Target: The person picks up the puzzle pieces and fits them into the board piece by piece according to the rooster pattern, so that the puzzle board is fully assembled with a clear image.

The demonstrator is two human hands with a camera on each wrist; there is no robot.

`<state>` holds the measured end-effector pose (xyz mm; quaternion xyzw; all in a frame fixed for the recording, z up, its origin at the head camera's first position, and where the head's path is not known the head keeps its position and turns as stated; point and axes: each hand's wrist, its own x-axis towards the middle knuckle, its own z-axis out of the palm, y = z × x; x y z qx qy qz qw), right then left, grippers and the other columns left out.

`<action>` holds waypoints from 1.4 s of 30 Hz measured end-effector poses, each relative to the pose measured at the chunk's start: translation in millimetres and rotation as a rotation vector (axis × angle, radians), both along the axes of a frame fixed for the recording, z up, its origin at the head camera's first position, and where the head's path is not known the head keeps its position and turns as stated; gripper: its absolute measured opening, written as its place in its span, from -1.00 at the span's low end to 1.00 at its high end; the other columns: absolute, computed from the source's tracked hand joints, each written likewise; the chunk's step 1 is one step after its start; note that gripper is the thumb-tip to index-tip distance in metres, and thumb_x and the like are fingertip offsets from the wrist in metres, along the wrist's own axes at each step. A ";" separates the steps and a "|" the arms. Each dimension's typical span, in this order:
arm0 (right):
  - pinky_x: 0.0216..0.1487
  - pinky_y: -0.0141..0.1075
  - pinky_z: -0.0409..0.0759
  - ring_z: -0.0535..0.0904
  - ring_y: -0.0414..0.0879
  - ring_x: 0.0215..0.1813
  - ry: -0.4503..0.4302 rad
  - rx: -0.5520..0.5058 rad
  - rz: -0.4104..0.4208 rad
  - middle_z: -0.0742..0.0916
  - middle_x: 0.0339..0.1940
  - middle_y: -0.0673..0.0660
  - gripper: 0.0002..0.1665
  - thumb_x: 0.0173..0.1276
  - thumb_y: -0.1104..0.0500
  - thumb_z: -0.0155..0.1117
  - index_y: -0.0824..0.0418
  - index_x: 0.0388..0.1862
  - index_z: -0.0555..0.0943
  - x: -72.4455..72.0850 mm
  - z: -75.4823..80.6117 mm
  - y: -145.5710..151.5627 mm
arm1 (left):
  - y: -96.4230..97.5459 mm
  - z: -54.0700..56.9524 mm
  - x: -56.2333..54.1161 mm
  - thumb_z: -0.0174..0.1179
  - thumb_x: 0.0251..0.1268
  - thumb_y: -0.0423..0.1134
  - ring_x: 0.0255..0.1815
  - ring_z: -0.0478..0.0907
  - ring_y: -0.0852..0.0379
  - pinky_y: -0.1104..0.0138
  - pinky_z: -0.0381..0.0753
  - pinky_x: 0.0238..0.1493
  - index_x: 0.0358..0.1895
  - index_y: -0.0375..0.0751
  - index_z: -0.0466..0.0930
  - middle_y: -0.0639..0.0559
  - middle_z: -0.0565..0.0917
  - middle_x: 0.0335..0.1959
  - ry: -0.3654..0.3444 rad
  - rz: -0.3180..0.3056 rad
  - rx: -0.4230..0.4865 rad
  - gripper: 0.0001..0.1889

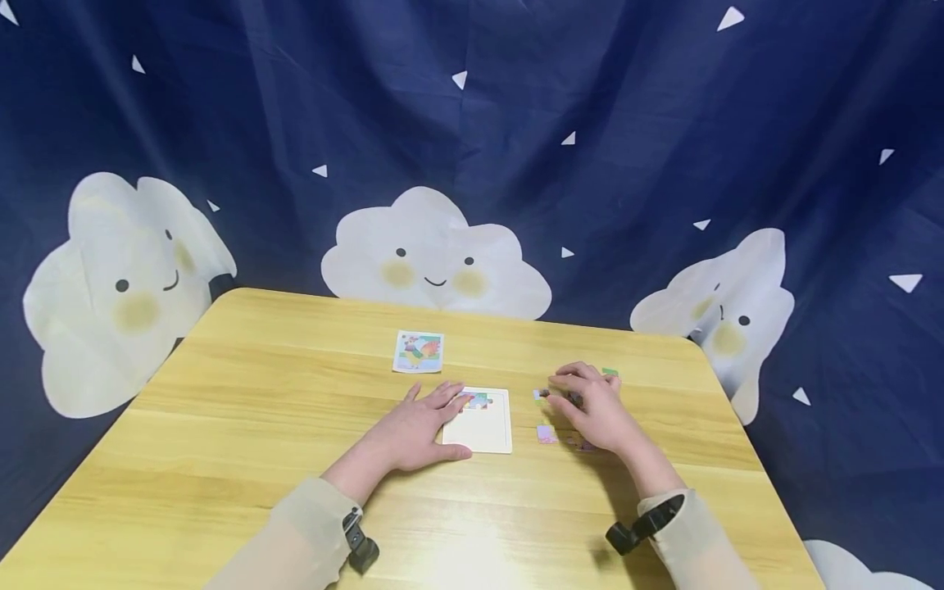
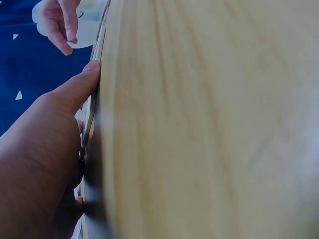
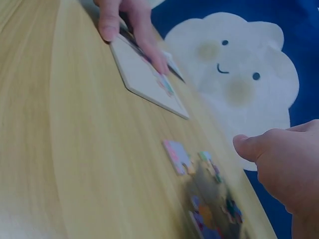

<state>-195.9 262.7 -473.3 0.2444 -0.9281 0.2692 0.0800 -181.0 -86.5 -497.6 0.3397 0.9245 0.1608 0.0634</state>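
Observation:
A white puzzle tray (image 1: pixel 483 433) lies on the table, with a small colourful joined section (image 1: pixel 481 401) along its top edge. My left hand (image 1: pixel 422 430) rests on its left side, fingers spread and fairly straight, thumb at the near edge. To the right of the tray, my right hand (image 1: pixel 596 410) hovers above loose jigsaw pieces, its fingers loosely bent. Nothing shows between its thumb and fingers. A lilac piece (image 1: pixel 546 433) lies nearest the tray, while a green piece (image 1: pixel 610 372) peeks out behind the knuckles. The right hand hides several other pieces in the head view.
Behind the tray lies a picture card (image 1: pixel 418 352) showing a colourful bird. The wooden table (image 1: pixel 243 393) ends at a dark blue curtain (image 1: pixel 472 147) with smiling clouds. Each wrist wears a black strap with a camera.

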 end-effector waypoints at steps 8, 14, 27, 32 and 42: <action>0.02 0.10 0.07 0.51 0.17 0.28 0.004 0.002 -0.034 0.65 0.22 0.18 -0.57 0.50 0.15 0.44 0.32 0.25 0.71 -5.6 4.4 22.8 | -2.1 -1.2 -3.2 0.12 0.40 0.48 0.73 -0.02 -0.06 -0.26 -0.14 0.62 0.73 -0.01 0.13 -0.01 0.07 0.74 -0.027 0.014 0.002 0.00; -0.02 0.09 0.08 0.54 0.23 0.24 0.008 -0.017 -0.071 0.64 0.24 0.24 -0.55 0.50 0.19 0.44 0.36 0.28 0.68 -15.5 -1.0 43.7 | -3.4 0.5 -5.3 0.16 0.39 0.46 0.73 -0.06 -0.05 -0.25 -0.20 0.62 0.73 0.01 0.12 0.01 0.04 0.75 -0.064 0.022 0.018 0.00; 0.13 0.39 0.02 0.39 0.36 0.38 -0.044 -0.048 -0.200 0.58 0.29 0.35 -0.53 0.52 0.20 0.41 0.39 0.31 0.64 -30.4 -18.8 86.6 | -3.4 3.3 -5.5 0.22 0.38 0.42 0.73 -0.06 -0.11 -0.27 -0.23 0.62 0.72 -0.03 0.16 -0.03 0.06 0.74 -0.103 0.015 0.049 -0.01; 0.11 0.43 0.04 0.40 0.41 0.37 -0.075 -0.011 -0.206 0.60 0.30 0.37 -0.53 0.55 0.18 0.38 0.38 0.32 0.63 -34.0 -18.4 92.6 | -3.0 3.1 -5.3 0.23 0.38 0.42 0.73 -0.06 -0.10 -0.28 -0.24 0.61 0.72 -0.03 0.16 -0.03 0.06 0.74 -0.108 0.014 0.047 -0.01; 0.08 0.41 0.03 0.54 0.35 0.15 -0.163 0.035 -0.242 0.63 0.17 0.36 -0.54 0.53 0.25 0.38 0.36 0.34 0.63 -45.3 -18.3 98.0 | -1.2 -0.4 -4.8 0.18 0.36 0.47 0.73 -0.08 -0.07 -0.25 -0.23 0.63 0.73 0.02 0.13 0.00 0.05 0.74 -0.106 0.013 0.037 0.02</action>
